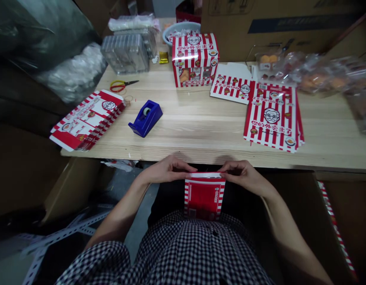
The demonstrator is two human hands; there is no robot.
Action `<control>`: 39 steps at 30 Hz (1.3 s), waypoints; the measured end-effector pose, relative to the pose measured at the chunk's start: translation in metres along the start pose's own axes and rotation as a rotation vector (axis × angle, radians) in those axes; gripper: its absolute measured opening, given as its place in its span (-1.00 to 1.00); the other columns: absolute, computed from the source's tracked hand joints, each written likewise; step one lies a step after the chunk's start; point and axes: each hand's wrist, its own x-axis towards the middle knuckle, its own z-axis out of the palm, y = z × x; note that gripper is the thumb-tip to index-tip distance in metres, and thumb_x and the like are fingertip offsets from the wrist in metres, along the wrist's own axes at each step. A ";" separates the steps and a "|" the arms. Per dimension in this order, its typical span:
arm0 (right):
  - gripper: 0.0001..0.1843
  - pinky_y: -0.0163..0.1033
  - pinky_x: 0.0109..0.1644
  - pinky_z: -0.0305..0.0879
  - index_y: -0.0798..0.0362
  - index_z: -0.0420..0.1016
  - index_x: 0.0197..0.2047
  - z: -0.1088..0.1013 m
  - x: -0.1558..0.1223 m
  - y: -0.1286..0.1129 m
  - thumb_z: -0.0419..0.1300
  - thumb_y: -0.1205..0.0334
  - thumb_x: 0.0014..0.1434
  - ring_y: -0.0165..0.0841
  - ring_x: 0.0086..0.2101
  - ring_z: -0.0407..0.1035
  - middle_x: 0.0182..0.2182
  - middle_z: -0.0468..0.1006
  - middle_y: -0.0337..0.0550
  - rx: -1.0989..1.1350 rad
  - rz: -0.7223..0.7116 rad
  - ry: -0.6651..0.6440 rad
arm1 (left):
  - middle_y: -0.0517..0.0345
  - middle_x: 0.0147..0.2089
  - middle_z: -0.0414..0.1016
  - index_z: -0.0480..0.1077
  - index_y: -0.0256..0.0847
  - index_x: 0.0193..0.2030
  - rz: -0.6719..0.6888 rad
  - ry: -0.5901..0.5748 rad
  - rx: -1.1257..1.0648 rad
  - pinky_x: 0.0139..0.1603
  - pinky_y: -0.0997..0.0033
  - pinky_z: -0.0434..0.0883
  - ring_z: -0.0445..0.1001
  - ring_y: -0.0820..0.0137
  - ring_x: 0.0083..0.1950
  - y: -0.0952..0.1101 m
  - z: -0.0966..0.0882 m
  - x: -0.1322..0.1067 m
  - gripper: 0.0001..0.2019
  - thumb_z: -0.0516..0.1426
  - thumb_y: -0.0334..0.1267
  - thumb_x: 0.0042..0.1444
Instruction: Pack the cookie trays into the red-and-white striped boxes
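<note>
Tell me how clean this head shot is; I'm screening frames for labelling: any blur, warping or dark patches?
Head view: the table is evenly lit and sharp; its edges bow from wide-angle distortion; corners fall into deep shadow; the bagged goods at right smear softly; both hands, left hand and right hand, and the red-striped box read clearly.

On my worktop (200, 130) a blue tape dispenser (145, 117) sits near the front, with red-handled scissors (121, 85) behind it. A stack of flat striped cartons (87, 118) overhangs the left edge; another stack (273, 118) lies at right. A made-up striped box (195, 59) stands at the back beside clear plastic trays (126, 52).
</note>
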 end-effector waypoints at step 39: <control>-0.87 -0.15 -0.01 0.41 -0.05 0.57 -0.14 0.051 -0.039 0.006 0.23 0.13 0.31 -0.28 -0.11 0.51 -0.09 0.62 -0.12 0.048 -0.089 0.300 | 0.06 -0.11 0.67 0.59 -0.19 -0.09 0.037 0.157 0.160 -0.03 0.29 0.50 0.62 0.34 -0.10 0.005 0.017 -0.005 -0.81 0.22 -0.23 0.21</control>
